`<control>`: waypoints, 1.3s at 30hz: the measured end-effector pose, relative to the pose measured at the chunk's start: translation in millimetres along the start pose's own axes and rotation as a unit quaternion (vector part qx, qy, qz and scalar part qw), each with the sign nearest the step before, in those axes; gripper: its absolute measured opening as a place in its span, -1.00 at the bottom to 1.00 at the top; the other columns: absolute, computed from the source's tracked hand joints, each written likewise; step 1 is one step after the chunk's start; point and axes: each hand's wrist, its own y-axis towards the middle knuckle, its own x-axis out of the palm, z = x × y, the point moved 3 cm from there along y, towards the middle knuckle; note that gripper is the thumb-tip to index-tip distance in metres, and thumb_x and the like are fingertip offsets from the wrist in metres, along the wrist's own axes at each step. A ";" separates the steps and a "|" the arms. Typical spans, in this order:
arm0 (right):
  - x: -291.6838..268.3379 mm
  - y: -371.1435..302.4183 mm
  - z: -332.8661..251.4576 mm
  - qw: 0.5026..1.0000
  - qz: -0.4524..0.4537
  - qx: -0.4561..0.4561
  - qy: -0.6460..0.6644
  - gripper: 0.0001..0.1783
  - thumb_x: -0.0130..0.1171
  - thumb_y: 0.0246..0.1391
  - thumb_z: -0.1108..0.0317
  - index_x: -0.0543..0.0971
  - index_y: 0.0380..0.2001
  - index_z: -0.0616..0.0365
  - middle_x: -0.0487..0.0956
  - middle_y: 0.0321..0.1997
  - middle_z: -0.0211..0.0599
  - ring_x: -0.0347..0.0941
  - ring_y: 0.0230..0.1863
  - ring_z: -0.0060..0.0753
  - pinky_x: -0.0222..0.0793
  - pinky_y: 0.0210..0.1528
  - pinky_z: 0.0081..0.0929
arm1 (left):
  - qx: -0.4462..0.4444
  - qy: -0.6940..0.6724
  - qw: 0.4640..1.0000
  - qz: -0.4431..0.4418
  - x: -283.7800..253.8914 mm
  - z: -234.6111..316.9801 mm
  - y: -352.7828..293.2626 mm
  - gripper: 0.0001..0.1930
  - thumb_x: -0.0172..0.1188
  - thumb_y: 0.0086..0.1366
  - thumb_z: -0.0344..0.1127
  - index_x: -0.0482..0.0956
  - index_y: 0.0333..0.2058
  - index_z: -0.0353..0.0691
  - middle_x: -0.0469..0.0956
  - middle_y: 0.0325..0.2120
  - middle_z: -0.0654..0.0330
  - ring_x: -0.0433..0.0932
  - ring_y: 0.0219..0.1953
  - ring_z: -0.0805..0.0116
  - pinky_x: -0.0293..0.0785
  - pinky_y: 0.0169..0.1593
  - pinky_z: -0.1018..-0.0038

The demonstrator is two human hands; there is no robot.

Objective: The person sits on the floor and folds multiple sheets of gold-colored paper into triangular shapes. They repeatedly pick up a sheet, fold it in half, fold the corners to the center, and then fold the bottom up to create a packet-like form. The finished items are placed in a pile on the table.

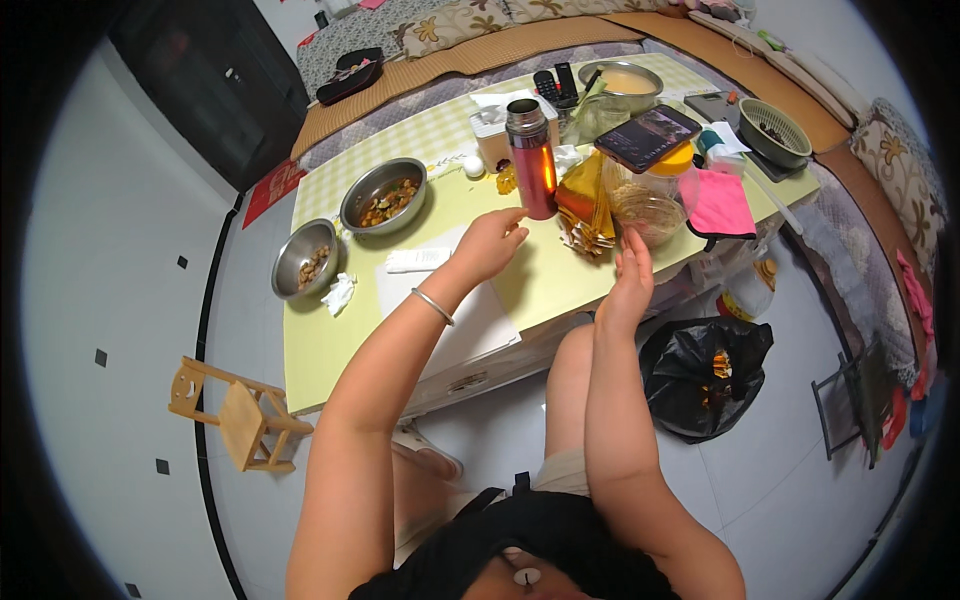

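My left hand (492, 243) is over the table's near part, fingers loosely bent and apart, with nothing visible in them. Its fingertips are close to the base of a pink-red metal thermos (535, 175), which stands upright without a lid; whether they touch it I cannot tell. My right hand (628, 285) is at the front edge, fingers stretched out beside a clear round plastic container (650, 215). A crumpled gold foil bag (588, 205) lies between the thermos and that container. A dark phone (648, 138) lies screen up, propped on a jar with a yellow lid (676, 160).
Two steel bowls with food, one nearer (280, 262) and one farther (413, 205), stand left, beside a crumpled tissue (340, 293). A pink cloth (722, 203) drapes over the right edge. On the floor are a black bag (690, 385) and a small wooden chair (245, 420).
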 end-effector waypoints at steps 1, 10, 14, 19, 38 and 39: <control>1.6 0.0 5.0 1.000 -0.023 0.011 -0.004 -0.54 -0.03 0.36 0.41 0.42 0.28 0.30 0.51 0.26 -0.24 0.42 0.12 -0.57 0.26 0.16 -0.57 | -0.010 -0.011 1.000 -0.006 3.2 -3.2 -4.6 -0.56 0.18 0.40 -0.31 0.48 0.20 -0.35 0.60 0.07 -0.08 0.60 0.08 0.14 0.49 0.15 0.33; 3.0 -6.2 6.9 0.999 -0.008 0.005 -0.036 -0.60 -0.03 0.33 0.51 0.47 0.20 0.39 0.51 0.23 -0.14 0.40 0.26 -0.39 0.22 0.35 -0.42 | 0.039 0.034 0.999 -0.016 3.0 -3.2 -68.1 -0.48 0.28 0.31 -0.18 0.50 0.18 -0.30 0.56 0.08 -0.10 0.54 0.12 0.00 0.44 0.19 0.23; 8.9 -19.2 -18.8 0.990 -0.025 -0.086 -0.107 -0.73 0.00 0.32 0.53 0.57 0.01 0.34 0.61 0.04 -0.25 0.49 0.10 -0.45 0.34 0.22 -0.47 | 0.078 0.170 0.982 0.023 -12.4 -16.5 -128.5 -0.48 0.36 0.21 -0.11 0.56 0.04 -0.35 0.54 0.06 -0.16 0.50 0.12 -0.11 0.45 0.18 0.18; 29.8 -42.0 -7.4 0.950 -0.234 -0.057 -0.201 -0.83 0.10 0.27 0.49 0.67 -0.18 0.24 0.66 -0.19 -0.42 0.52 -0.15 -0.57 0.41 -0.04 -0.60 | 0.019 0.239 0.971 -0.006 -30.6 -26.5 -193.6 -0.43 0.51 -0.02 -0.12 0.58 -0.07 -0.30 0.56 -0.08 -0.08 0.53 0.00 -0.08 0.48 0.06 0.15; 65.8 -107.9 17.2 0.550 -0.632 -0.170 -0.518 -0.17 0.49 -0.18 0.33 0.46 0.25 0.05 0.39 0.41 -0.17 0.13 0.49 0.08 0.00 0.50 0.09 | 0.040 0.189 0.978 0.084 -55.6 -65.9 -250.9 -0.42 0.51 -0.03 -0.22 0.61 0.01 -0.26 0.52 0.11 -0.05 0.45 0.21 -0.10 0.42 0.24 0.15; 66.4 -106.0 18.5 0.552 -0.638 -0.160 -0.513 -0.17 0.49 -0.18 0.34 0.46 0.25 0.05 0.39 0.41 -0.18 0.14 0.49 0.08 0.00 0.50 0.10 | 0.041 0.190 0.977 0.083 -54.3 -69.3 -251.4 -0.40 0.51 -0.04 -0.22 0.60 0.02 -0.25 0.52 0.12 -0.04 0.45 0.22 -0.10 0.42 0.25 0.16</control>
